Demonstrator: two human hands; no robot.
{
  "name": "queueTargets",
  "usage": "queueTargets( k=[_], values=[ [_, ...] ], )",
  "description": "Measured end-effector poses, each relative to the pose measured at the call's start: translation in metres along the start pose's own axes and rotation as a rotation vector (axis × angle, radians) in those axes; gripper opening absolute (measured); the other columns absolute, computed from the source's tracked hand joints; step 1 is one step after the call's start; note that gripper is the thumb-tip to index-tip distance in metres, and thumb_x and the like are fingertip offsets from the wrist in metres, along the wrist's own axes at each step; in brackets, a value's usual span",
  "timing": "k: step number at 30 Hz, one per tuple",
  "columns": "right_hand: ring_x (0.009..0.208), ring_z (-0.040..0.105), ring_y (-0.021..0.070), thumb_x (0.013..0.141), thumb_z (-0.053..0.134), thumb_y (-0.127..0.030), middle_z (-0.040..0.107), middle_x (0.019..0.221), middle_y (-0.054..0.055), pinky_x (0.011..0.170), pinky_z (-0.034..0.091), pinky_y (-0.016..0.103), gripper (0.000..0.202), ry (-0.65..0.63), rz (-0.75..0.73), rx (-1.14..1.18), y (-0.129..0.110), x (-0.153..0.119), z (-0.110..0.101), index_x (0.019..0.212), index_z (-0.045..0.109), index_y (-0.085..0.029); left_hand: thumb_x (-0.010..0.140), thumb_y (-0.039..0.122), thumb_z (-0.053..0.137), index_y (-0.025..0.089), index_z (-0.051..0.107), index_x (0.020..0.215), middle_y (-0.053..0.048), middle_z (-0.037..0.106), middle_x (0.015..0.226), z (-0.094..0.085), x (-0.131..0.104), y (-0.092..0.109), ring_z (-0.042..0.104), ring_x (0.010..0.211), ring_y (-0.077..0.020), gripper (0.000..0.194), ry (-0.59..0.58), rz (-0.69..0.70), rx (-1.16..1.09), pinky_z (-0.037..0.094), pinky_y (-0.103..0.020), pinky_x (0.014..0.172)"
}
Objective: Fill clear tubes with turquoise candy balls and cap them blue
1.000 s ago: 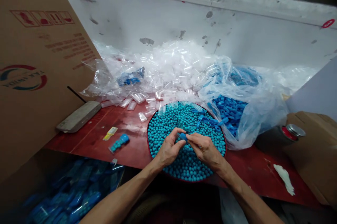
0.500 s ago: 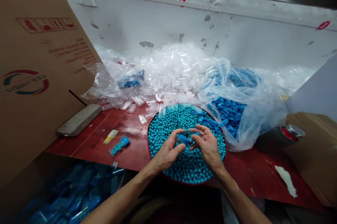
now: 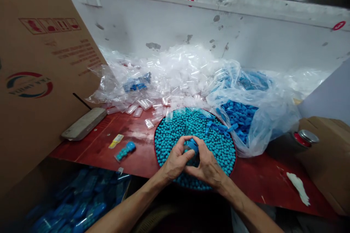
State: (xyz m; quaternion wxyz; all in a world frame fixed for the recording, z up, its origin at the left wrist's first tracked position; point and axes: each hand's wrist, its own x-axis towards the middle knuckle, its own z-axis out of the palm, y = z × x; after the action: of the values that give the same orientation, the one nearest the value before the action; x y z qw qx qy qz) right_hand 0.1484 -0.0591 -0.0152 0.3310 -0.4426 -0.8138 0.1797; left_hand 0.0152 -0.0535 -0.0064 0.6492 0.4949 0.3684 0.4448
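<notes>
Over a round tub (image 3: pixel 155 142) full of small teal balls (image 3: pixel 175 131), both my hands are closed around a small clear bottle with a blue cap (image 3: pixel 193 145). My left hand (image 3: pixel 175 158) grips it from the left, its thumb against the cap. My right hand (image 3: pixel 206 165) wraps it from the right, fingers meeting those of the left at the top. The bottle's lower body is mostly hidden by my fingers. Several loose blue caps (image 3: pixel 218 128) lie on the balls at the tub's back right. A filled, capped bottle (image 3: pixel 125 151) rests on the red table (image 3: pixel 139 160), left of the tub.
Clear empty bottles (image 3: pixel 180 76) are heaped along the wall. A plastic bag of blue caps (image 3: pixel 239 114) stands behind right. At left are a large carton (image 3: pixel 41 54), a grey block (image 3: pixel 84 123) and a yellow-white label (image 3: pixel 116 140). Filled bottles (image 3: pixel 79 204) lie below the table edge.
My hands have come together. The blue cap, earlier held between spread fingertips, now sits upright at the bottle's top, with both hands closed around it.
</notes>
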Motion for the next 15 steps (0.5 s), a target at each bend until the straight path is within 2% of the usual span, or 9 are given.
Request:
queueTargets(
  k=[6,11,15],
  values=[
    [0.083,0.056,0.0204,0.066,0.058,-0.027,0.050,0.100,0.011,0.067,0.051,0.032,0.065,0.043,-0.070,-0.031,-0.008,0.004,-0.001,0.122,0.027,-0.014,0.074,0.027,0.054,0.018,0.045,0.101,0.003,0.051,0.075,0.003,-0.001,0.005,0.046,0.064,-0.0084,0.030,0.007,-0.010,-0.031,0.037,-0.019,0.061],
    [0.078,0.057,0.0239,0.064,0.057,-0.030,0.050,0.093,0.012,0.062,0.051,0.037,0.066,0.112,-0.057,-0.154,-0.002,0.002,0.007,0.119,0.028,-0.010,0.072,0.027,0.054,0.019,0.048,0.094,0.004,0.050,0.073,0.004,0.002,-0.004,0.044,0.063,-0.0083,0.024,0.106,0.036,0.104,0.036,-0.019,0.061],
    [0.082,0.057,0.0251,0.064,0.057,-0.030,0.049,0.094,0.012,0.064,0.051,0.038,0.068,0.139,-0.066,-0.149,0.005,-0.001,0.018,0.121,0.025,-0.013,0.073,0.025,0.051,0.019,0.049,0.092,0.004,0.048,0.070,0.006,0.004,-0.008,0.045,0.065,-0.0092,0.020,0.158,0.057,0.220,0.036,-0.020,0.063]
  ],
)
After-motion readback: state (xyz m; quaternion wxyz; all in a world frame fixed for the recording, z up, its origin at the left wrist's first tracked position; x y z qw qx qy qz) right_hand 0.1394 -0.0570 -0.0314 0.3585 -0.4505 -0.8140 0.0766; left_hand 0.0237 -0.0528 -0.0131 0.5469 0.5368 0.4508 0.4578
